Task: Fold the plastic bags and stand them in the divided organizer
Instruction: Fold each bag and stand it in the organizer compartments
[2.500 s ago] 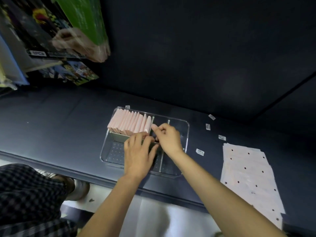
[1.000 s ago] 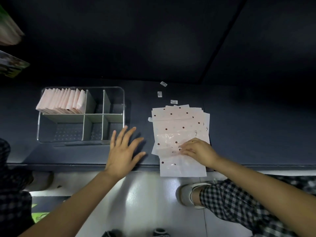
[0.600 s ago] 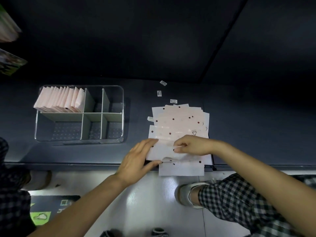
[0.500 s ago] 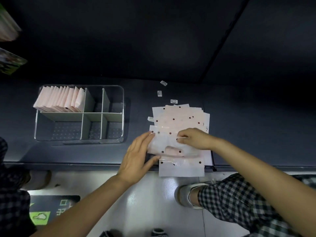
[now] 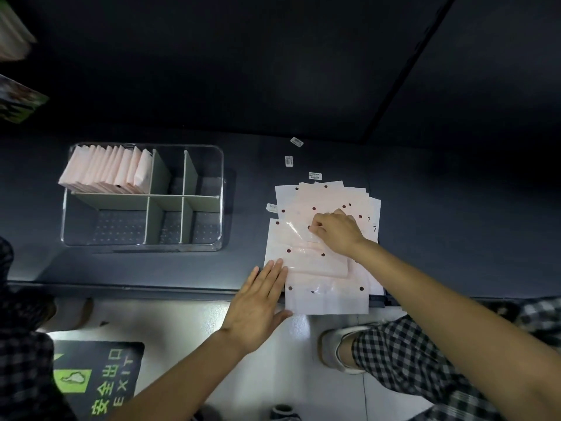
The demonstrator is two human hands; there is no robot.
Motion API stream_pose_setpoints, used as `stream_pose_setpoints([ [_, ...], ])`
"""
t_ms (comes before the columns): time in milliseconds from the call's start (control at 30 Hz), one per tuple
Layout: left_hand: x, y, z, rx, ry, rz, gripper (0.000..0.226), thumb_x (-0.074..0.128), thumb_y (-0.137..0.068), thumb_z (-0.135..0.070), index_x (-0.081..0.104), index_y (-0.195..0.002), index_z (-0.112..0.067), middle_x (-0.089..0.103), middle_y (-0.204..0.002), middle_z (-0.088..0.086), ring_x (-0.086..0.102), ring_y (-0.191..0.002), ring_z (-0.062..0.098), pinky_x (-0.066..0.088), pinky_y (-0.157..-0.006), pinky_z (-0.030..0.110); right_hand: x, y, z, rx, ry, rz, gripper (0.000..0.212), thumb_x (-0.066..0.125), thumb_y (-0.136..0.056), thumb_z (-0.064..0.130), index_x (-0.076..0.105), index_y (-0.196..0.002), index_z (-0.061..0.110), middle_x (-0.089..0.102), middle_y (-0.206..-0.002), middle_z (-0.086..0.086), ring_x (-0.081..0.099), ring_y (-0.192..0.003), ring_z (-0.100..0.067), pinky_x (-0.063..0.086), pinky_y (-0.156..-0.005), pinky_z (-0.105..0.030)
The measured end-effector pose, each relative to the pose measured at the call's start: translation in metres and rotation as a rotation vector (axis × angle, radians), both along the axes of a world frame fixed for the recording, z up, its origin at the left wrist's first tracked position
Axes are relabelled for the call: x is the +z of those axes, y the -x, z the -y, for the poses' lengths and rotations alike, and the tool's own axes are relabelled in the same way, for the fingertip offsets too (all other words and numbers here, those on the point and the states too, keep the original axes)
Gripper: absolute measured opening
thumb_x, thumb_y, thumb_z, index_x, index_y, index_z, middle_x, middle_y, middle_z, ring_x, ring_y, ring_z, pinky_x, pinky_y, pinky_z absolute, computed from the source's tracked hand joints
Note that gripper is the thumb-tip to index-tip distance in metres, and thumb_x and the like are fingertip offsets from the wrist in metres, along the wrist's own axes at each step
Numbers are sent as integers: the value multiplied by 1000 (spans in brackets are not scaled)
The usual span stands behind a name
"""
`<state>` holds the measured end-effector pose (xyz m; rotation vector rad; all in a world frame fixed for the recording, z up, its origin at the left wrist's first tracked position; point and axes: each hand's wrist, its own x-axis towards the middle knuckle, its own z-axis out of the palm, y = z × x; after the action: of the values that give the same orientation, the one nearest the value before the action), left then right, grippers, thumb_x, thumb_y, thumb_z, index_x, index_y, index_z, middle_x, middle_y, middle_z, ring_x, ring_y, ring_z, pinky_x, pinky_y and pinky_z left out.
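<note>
Clear plastic walls mark out the divided organizer [image 5: 142,196] at the left of the dark tabletop [image 5: 455,208]. Its far-left compartment holds a tight row of folded pink bags [image 5: 106,170] standing on edge; the other compartments, both the two smaller far ones and the three near ones, look empty, so by my reckoning there is still room to fill.

Moving right, the left hand [image 5: 258,302] lies flat with fingers straight, its fingertips resting on the near-left corner of the top bag [image 5: 306,253], holding nothing. That bag sits skewed on the stack of unfolded dotted bags [image 5: 328,296], which overhangs the tabletop's near edge. The right hand [image 5: 337,229] has its fingers curled down onto the top bag's far part, apparently pinching the film, though the exact hold is hard to tell.

A few small white labels [image 5: 290,161] lie beyond the stack. Judging by the stack's fanned edges, several bags remain; the current one seems only at the start of its fold.
</note>
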<state>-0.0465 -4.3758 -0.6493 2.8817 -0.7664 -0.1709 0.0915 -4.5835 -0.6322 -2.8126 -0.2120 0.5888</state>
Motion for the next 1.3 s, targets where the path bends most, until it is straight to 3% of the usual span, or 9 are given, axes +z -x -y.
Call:
stream_pose_setpoints([
  [167,-6,-1,0,49,-63,-59,75,51,-84,-61,46,-139,-10,43,-145,7,42,-133,20,32,-107,46,-5,1,-3,-17,57,41,30,36,-100,34,58,-108,15,63,-111,-5,44,-112,-28,34,-89,-39],
  [333,-16,-3,3,31,-104,-161,76,19,-93,-64,-3,-151,-20,-8,-157,4,-7,-146,22,-16,-113,44,0,19,-8,-93,61,325,25,46,-97,29,57,-112,13,57,-113,-6,46,-108,-27,34,-90,-36],
  [500,-18,-3,5,22,-159,-138,76,12,-93,-65,-11,-149,-19,-15,-157,6,-14,-145,20,-15,-116,40,-1,79,-28,383,-19,498,39,65,-86,29,63,-118,7,63,-123,-10,59,-115,-28,45,-99,-44],
  [667,-18,-4,4,13,-173,-128,76,14,-94,-64,-9,-150,-18,-10,-158,7,-8,-146,21,-15,-115,40,-18,120,-10,451,134,82,74,22,-93,56,11,-148,7,1,-155,-5,0,-145,-24,-2,-117,-47],
  [833,-17,-9,-1,-5,-135,-112,74,18,-94,-63,-2,-151,-20,-3,-159,5,-1,-146,18,-10,-116,38,-11,133,43,414,263,9,80,-6,-84,65,-17,-144,13,-25,-152,0,-21,-143,-17,-17,-115,-40],
  [933,-14,-14,-4,-15,-43,-109,70,28,-94,-61,16,-151,-22,12,-158,4,14,-144,17,-1,-118,36,-5,131,46,294,233,28,82,-4,-87,63,12,-150,11,-6,-157,1,-10,-145,-14,-12,-117,-32],
  [1033,-9,-20,-4,1,49,-91,61,40,-92,-58,39,-142,-22,33,-151,5,34,-136,20,16,-115,36,4,116,38,133,94,210,47,34,-99,45,53,-131,17,37,-149,5,30,-138,-15,17,-114,-27],
  [1133,-7,-25,0,47,102,-76,52,47,-90,-56,55,-129,-23,44,-142,3,44,-128,21,27,-107,35,7,104,29,152,-41,217,31,50,-96,31,61,-119,14,57,-127,1,48,-117,-18,38,-97,-25],
  [1300,-7,-35,8,128,99,-112,42,42,-93,-55,58,-119,-27,46,-136,-3,44,-121,20,25,-101,33,-5,99,26,226,-6,213,26,52,-94,31,63,-111,14,55,-118,2,48,-110,-14,39,-86,-22],
])
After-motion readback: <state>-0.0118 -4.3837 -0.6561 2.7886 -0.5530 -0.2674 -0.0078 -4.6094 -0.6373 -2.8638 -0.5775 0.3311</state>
